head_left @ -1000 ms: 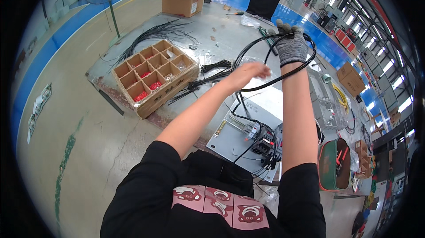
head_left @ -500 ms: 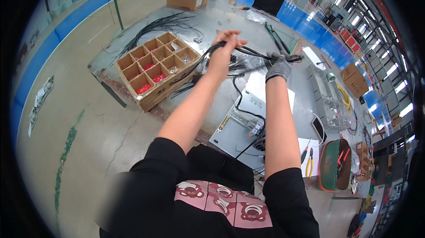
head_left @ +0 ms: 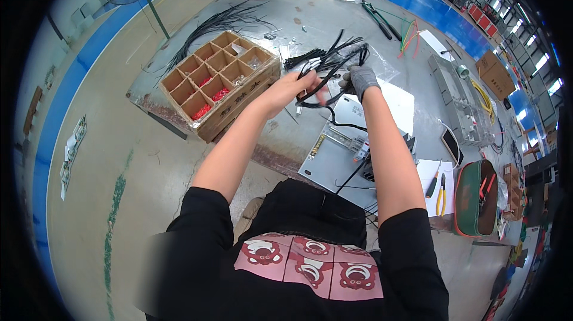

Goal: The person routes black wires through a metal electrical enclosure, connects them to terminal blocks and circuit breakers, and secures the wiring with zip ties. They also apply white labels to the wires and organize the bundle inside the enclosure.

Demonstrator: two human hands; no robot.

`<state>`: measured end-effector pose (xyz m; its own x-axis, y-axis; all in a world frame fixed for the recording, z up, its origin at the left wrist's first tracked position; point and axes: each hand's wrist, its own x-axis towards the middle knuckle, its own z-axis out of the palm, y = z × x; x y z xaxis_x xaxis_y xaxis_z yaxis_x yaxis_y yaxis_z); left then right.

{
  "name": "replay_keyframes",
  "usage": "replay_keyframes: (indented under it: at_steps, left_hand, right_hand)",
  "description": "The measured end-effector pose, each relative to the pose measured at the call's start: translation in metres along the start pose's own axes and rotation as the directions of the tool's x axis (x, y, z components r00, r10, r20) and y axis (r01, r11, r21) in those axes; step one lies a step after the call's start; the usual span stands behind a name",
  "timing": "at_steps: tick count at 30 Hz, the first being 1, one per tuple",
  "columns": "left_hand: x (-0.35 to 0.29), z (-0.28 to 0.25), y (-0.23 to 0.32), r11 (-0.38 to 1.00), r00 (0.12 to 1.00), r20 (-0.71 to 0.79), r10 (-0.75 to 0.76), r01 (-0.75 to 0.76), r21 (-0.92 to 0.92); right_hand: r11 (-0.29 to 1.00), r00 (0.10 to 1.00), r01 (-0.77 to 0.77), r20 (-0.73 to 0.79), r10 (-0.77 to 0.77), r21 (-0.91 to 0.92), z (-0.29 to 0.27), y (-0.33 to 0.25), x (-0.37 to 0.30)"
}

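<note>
Black cables [head_left: 336, 76] hang in a loose loop between my two hands above the table. My bare left hand [head_left: 296, 90] is closed around one part of the bundle, its fingertips smeared by motion. My right hand [head_left: 362, 79], in a grey glove, grips the other part, and the bent ends stick up past its fingers. Just beyond lie more black cable pieces [head_left: 305, 58] and a clear plastic bag [head_left: 382, 69]. Below my hands is a light grey metal panel [head_left: 325, 173] with a rail and a small device [head_left: 360, 149]; my right forearm hides some of it.
Left of my hands stands a divided cardboard box [head_left: 242, 95] with red and metal small parts. Thin black wires [head_left: 206, 31] lie behind it. To the right are long-handled cutters [head_left: 377, 21], a grey metal enclosure [head_left: 456, 103], a phone [head_left: 452, 145], yellow-handled pliers [head_left: 441, 195] and a green bin [head_left: 468, 201].
My hands have drawn nearer to me, and the cables, stretched out to the right before, are now folded into a loop. The view has tilted downward slightly.
</note>
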<state>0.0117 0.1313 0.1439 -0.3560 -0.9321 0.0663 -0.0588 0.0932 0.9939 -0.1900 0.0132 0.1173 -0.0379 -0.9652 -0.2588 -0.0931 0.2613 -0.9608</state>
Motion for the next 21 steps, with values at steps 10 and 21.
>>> replay_keyframes:
  at_steps: [10,21]
  left_hand:
    - [0.014,0.008,-0.011,0.788,0.964,-0.247,0.096,-0.226,-0.573]
    - [0.026,0.015,-0.002,0.846,0.879,-0.331,0.344,-0.137,0.515]
  right_hand:
    - [0.589,0.653,0.525,-0.153,-0.742,-0.615,0.020,0.001,-0.050]
    - [0.891,0.838,0.452,0.322,-0.440,0.041,0.061,0.030,-0.076]
